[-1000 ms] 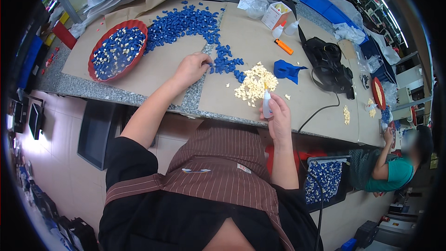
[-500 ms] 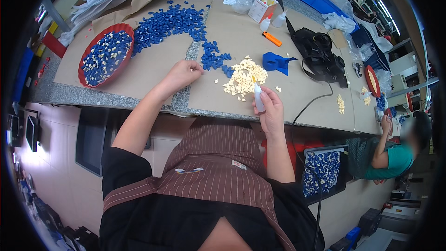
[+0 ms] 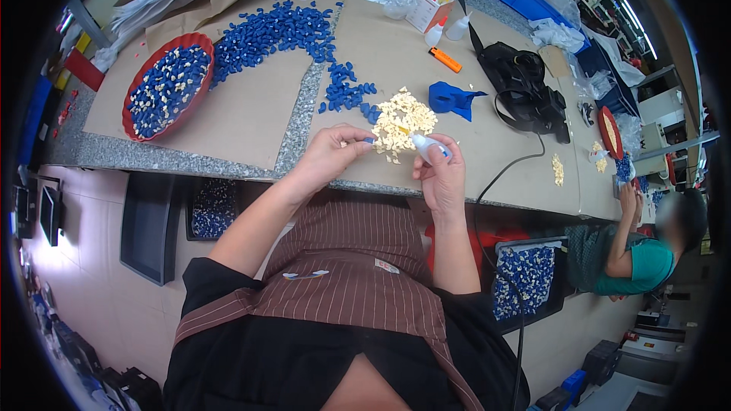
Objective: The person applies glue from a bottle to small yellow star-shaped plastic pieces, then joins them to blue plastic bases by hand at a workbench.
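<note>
Here the left hand (image 3: 329, 154) pinches a small blue piece (image 3: 368, 139) between thumb and fingertips, just in front of the heap of cream pieces (image 3: 401, 120) on the worktop (image 3: 228, 118). The right hand (image 3: 439, 176) is closed around a small white squeeze bottle (image 3: 428, 146), its tip pointing toward the blue piece, close by. Both hands hover at the near edge of the worktop, close together. Behind them lie scattered blue pieces (image 3: 346, 93), a larger blue spread (image 3: 270, 30), and a red bowl (image 3: 138, 81) filled with blue and cream parts.
</note>
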`<action>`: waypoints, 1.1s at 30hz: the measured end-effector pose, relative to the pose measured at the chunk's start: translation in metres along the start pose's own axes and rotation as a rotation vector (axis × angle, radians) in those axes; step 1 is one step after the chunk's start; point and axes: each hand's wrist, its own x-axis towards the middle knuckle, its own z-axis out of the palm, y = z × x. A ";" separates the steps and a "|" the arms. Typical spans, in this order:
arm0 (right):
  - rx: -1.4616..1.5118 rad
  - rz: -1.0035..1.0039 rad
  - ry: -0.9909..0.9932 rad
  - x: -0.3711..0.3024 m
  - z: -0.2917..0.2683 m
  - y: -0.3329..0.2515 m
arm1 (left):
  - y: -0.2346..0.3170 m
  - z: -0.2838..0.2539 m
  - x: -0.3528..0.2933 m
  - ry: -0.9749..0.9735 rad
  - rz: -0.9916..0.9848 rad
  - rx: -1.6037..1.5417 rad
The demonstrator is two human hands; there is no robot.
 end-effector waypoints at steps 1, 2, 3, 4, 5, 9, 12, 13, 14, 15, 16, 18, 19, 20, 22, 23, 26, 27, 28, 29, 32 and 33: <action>-0.001 0.002 -0.001 0.000 0.000 0.003 | 0.003 0.003 -0.003 0.015 -0.062 -0.050; -0.070 -0.045 -0.020 0.001 -0.003 0.007 | -0.001 0.005 -0.003 0.017 -0.062 -0.051; -0.139 -0.092 -0.038 0.001 -0.004 0.011 | -0.009 0.008 -0.003 0.066 0.016 -0.036; -0.141 -0.088 -0.039 0.000 -0.005 0.014 | -0.014 0.009 -0.002 0.115 0.094 -0.022; -0.138 -0.116 -0.017 0.000 -0.005 0.016 | -0.016 0.010 -0.002 0.117 0.091 -0.024; -0.150 -0.177 0.003 -0.004 -0.001 0.022 | -0.019 0.011 -0.003 0.157 0.080 -0.004; -0.249 -0.216 0.019 -0.010 0.002 0.026 | -0.017 0.012 -0.003 0.184 0.111 0.036; -0.251 -0.213 0.019 -0.010 0.002 0.026 | -0.017 0.012 -0.004 0.194 0.119 0.047; -0.272 -0.220 0.002 -0.011 0.002 0.025 | -0.018 0.012 -0.004 0.195 0.117 0.045; -0.292 -0.227 -0.016 -0.011 0.001 0.025 | -0.018 0.012 -0.004 0.207 0.121 0.071; -0.294 -0.225 -0.015 -0.011 0.001 0.025 | -0.018 0.012 -0.005 0.218 0.125 0.098; -0.289 -0.229 -0.013 -0.011 0.001 0.025 | -0.018 0.013 -0.005 0.220 0.132 0.108; -0.290 -0.228 -0.013 -0.011 0.001 0.025 | -0.018 0.013 -0.005 0.222 0.141 0.118; -0.290 -0.228 -0.009 -0.012 0.002 0.025 | -0.018 0.013 -0.005 0.223 0.139 0.117; -0.291 -0.227 -0.006 -0.012 0.002 0.025 | -0.019 0.014 -0.005 0.222 0.126 0.132; -0.287 -0.217 -0.019 -0.012 0.000 0.025 | -0.019 0.014 -0.005 0.223 0.125 0.131; -0.304 -0.209 -0.021 -0.012 0.001 0.026 | -0.018 0.014 -0.005 0.220 0.139 0.136; -0.323 -0.212 -0.009 -0.012 0.001 0.026 | -0.019 0.014 -0.005 0.218 0.142 0.133; -0.324 -0.211 -0.008 -0.012 0.001 0.026 | -0.019 0.014 -0.005 0.217 0.146 0.129; -0.324 -0.215 -0.016 -0.012 0.002 0.026 | -0.019 0.013 -0.005 0.217 0.145 0.129; -0.326 -0.214 -0.017 -0.012 0.003 0.025 | -0.019 0.013 -0.006 0.219 0.136 0.141; -0.329 -0.210 -0.011 -0.012 0.004 0.025 | -0.018 0.013 -0.006 0.223 0.135 0.151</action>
